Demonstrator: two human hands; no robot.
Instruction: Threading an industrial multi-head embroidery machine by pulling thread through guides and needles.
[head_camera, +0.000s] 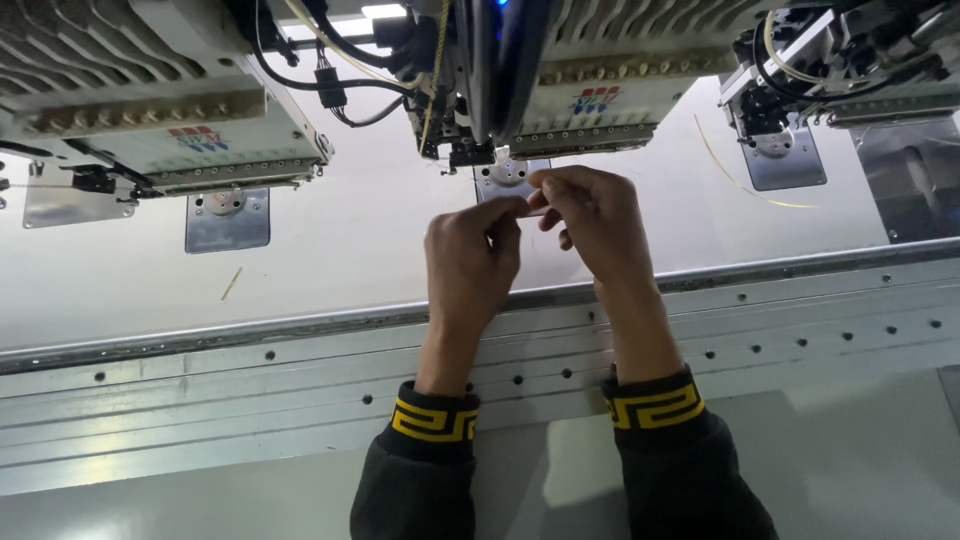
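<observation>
Nearest are two dark sleeves with yellow-patterned cuffs (436, 420), reaching across a grey metal rail (800, 320) drilled with holes. Beyond the rail, over the pale machine bed (340, 250), the left hand (470, 260) and right hand (595, 225) meet fingertip to fingertip, each with thumb and forefinger pressed together as if pinching something very fine — likely a thread, though it is too thin to see, so what they hold cannot be told for sure. The pinch sits just near of the middle needle plate (508, 175), below the middle embroidery head (560, 90).

As a judgement, the risk lies in how close the fingers are to the needles: a slip could bring a fingertip under the needle bar, or a tug could snap or pull loose whatever fine strand is held.

Farther off, a left head (170, 130) and a right head (850, 60) hang over their own plates, black cables (330, 85) crowd the gap between left and middle heads, and a yellow thread (740, 180) lies loose on the bed to the right — the middle head's overhang hides the needles themselves.
</observation>
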